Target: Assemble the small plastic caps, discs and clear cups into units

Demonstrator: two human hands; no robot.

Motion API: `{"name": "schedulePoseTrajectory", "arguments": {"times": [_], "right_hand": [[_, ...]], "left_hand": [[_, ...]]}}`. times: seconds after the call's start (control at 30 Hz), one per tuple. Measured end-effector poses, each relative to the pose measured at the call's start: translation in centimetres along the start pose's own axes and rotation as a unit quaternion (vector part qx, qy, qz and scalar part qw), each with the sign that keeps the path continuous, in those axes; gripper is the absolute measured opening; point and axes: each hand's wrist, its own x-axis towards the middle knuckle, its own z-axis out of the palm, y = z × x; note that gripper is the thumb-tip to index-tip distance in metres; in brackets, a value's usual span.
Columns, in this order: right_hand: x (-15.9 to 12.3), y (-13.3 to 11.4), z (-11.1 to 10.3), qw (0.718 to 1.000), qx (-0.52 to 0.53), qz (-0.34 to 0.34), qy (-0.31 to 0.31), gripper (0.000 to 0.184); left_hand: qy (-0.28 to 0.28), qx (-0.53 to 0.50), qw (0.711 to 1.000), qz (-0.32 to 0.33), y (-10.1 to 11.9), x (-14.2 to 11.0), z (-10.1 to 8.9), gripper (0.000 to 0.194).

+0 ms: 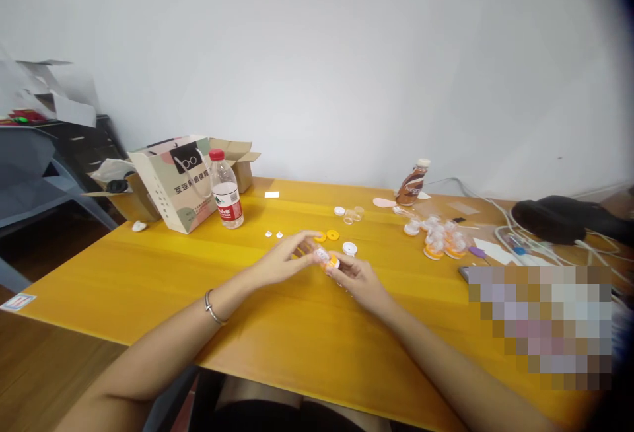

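Observation:
My left hand [287,261] and my right hand [360,280] meet over the middle of the table. Between their fingertips they pinch a small clear plastic piece with an orange part [331,261]; its exact kind is too small to make out. Just beyond the fingers lie an orange disc [333,235] and a white disc [349,248]. Farther back are another white disc [339,211] and some clear rings [349,218]. Two small white pegs [279,234] stand left of my fingers. At the right sits a cluster of similar clear, orange and white pieces [444,239].
A water bottle [228,197], a paper bag [176,187] and a cardboard box [242,164] stand at the left back. At the right are a brown drink bottle [412,183], white cables [535,250], a black item [549,220] and a blurred-out flat object [539,320].

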Motion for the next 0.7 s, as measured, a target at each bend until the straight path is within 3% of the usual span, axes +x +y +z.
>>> {"name": "schedulePoseTrajectory", "arguments": {"times": [0.07, 0.13, 0.23, 0.33, 0.43, 0.5, 0.7], "right_hand": [[-0.1, -0.2, -0.2, 0.996, -0.079, -0.033, 0.024, 0.021], [-0.1, -0.2, -0.4, 0.997, -0.07, -0.026, 0.019, 0.019], [0.0, 0.1, -0.2, 0.996, 0.078, 0.038, -0.021, 0.019], [0.1, 0.1, 0.4, 0.959, 0.256, 0.114, -0.048, 0.023], [0.0, -0.2, 0.9, 0.925, 0.34, 0.162, -0.047, 0.022], [0.0, -0.1, 1.0, 0.929, 0.336, 0.155, -0.027, 0.021], [0.2, 0.8, 0.0, 0.979, 0.194, 0.066, -0.009, 0.023]], "left_hand": [[0.011, 0.04, 0.999, -0.021, -0.2, -0.1, 0.4, 0.027], [0.013, 0.051, 0.999, -0.014, -0.2, -0.1, 0.7, 0.025], [0.011, 0.018, 0.999, 0.027, -0.2, -0.2, 0.8, 0.022], [-0.004, -0.005, 0.998, 0.069, 0.0, -0.2, 0.6, 0.02], [-0.014, 0.007, 0.996, 0.091, 0.2, -0.2, 0.1, 0.02], [-0.018, 0.022, 0.995, 0.098, 0.2, -0.2, -0.3, 0.021], [-0.032, 0.134, 0.984, 0.114, 0.2, -0.3, -0.7, 0.025]]}}
